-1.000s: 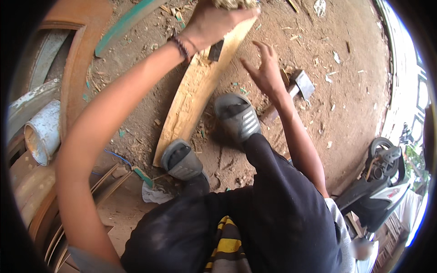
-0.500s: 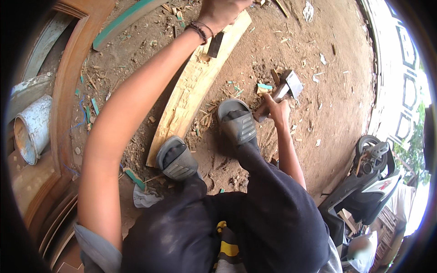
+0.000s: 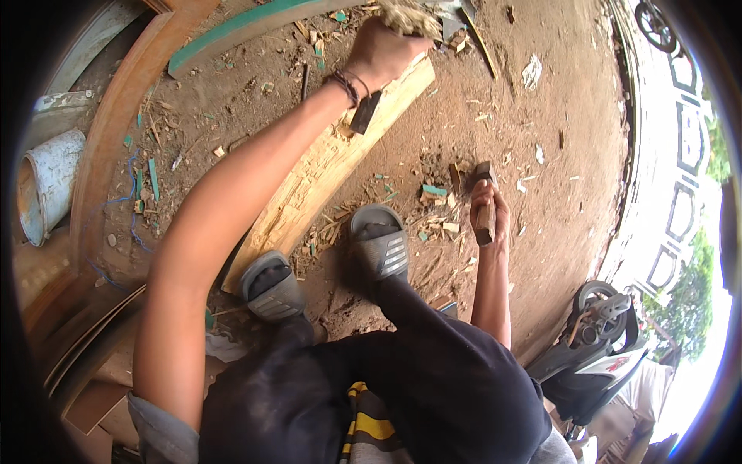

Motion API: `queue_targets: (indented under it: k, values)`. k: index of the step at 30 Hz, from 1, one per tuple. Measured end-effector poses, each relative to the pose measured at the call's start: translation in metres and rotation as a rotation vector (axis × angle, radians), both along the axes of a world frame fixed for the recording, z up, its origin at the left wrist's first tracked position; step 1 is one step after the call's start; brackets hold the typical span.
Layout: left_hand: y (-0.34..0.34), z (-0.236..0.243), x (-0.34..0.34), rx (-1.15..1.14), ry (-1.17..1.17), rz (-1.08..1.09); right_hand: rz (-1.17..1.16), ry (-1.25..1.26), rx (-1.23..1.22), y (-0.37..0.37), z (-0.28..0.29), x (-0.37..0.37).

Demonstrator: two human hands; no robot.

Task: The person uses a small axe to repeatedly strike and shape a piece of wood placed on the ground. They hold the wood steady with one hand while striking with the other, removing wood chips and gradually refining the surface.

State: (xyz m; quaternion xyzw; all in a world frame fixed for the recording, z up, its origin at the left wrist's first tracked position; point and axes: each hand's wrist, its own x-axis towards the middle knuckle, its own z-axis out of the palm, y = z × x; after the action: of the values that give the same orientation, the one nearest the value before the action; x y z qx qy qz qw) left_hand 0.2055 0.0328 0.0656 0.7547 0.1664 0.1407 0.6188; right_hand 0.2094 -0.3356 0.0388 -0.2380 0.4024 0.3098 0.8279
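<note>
1. With left hand (image 3: 379, 56), upper centre of frame: clenched around frayed-topped tool (image 3: 410, 19), above pale plank (image 3: 328, 174).
2. See dark blade (image 3: 365, 114) just below left wrist, over plank; cannot tell whether joined to tool.
3. With right hand (image 3: 499, 215), right of centre: gripping hammer (image 3: 485, 226) by wooden handle, well apart from plank.
4. Note plank slanting from upper centre to left of centre, on bare ground (image 3: 564, 193), gouged face up.
5. Note left sandal (image 3: 272, 292) beside plank's lower end.
6. Note wood chips (image 3: 437, 195) near hammer, green-edged timber (image 3: 267, 23) upper left, motorbike (image 3: 607, 352) lower right.
</note>
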Motion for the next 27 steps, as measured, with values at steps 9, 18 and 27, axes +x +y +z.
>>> queue_targets:
  k: [9, 18, 27]
  values:
    - [-0.018, 0.016, 0.000, 0.082, 0.046, -0.065, 1.028, -0.817, -1.071, 0.125, 0.223, 0.060]
    - [-0.019, 0.003, 0.006, 0.278, -0.134, -0.025, 1.599, -0.795, -1.007, 0.209, 0.204, 0.059]
    - [-0.020, -0.001, 0.004, 0.341, -0.121, -0.142, 1.014, -1.428, -1.130, 0.177, 0.254, 0.140]
